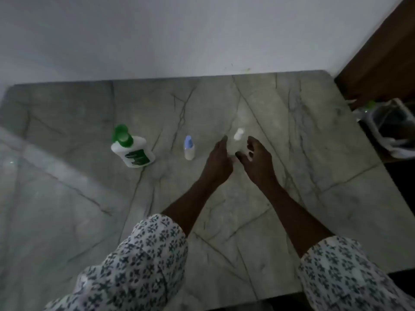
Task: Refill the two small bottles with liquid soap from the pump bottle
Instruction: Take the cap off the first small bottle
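Patterned sleeves (pixel 146 265) are seen nearest, on the marble table (pixel 314 158); the left hand (pixel 219 159) is extended with fingers fairly straight; the right hand (pixel 258 161) is held with fingers loosely curled; the white-capped small bottle (pixel 238 134) is flanked by both, grip cannot be told; the blue-capped small bottle (pixel 189 148) is stood just left; the pump bottle (pixel 132 151) is stood further left.

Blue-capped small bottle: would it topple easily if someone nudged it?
Probably. The blue-capped small bottle stands upright, tall for its narrow base, so a push near the cap likely tips it. It looks like light plastic, and the polished marble table may let it slide from a low push.
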`<state>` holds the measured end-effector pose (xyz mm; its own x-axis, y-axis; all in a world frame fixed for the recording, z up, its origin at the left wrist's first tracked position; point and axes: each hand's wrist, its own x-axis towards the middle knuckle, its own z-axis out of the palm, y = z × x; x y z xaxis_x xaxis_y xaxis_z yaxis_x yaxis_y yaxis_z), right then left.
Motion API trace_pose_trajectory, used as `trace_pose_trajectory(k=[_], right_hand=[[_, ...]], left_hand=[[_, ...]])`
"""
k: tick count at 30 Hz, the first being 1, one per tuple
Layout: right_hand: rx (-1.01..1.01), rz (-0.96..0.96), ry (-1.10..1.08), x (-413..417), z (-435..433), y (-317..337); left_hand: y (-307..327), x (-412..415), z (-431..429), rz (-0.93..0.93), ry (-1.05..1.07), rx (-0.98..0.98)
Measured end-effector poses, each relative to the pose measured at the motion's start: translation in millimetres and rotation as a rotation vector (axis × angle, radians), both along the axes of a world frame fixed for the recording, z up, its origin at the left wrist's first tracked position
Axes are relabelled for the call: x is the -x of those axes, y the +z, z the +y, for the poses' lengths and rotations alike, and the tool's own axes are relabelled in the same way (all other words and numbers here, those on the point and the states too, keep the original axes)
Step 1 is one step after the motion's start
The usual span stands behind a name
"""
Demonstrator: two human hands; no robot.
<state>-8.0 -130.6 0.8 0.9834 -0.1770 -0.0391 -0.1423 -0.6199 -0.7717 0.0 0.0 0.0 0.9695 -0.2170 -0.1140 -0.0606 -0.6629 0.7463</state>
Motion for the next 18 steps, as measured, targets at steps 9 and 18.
trace_pose_trajectory(k=[9,18], right_hand=[[-0.081,-0.19,0.024,-18.1,-5.9,-35.3],[-0.029,-0.344,0.198,-15.3,-10.8,-28.0]], left_hand=[[-49.1,-27.1,-13.2,-0.24,0.102,0.229],[-58.5,-19.6,-7.0,-0.452,0.188,0.219]])
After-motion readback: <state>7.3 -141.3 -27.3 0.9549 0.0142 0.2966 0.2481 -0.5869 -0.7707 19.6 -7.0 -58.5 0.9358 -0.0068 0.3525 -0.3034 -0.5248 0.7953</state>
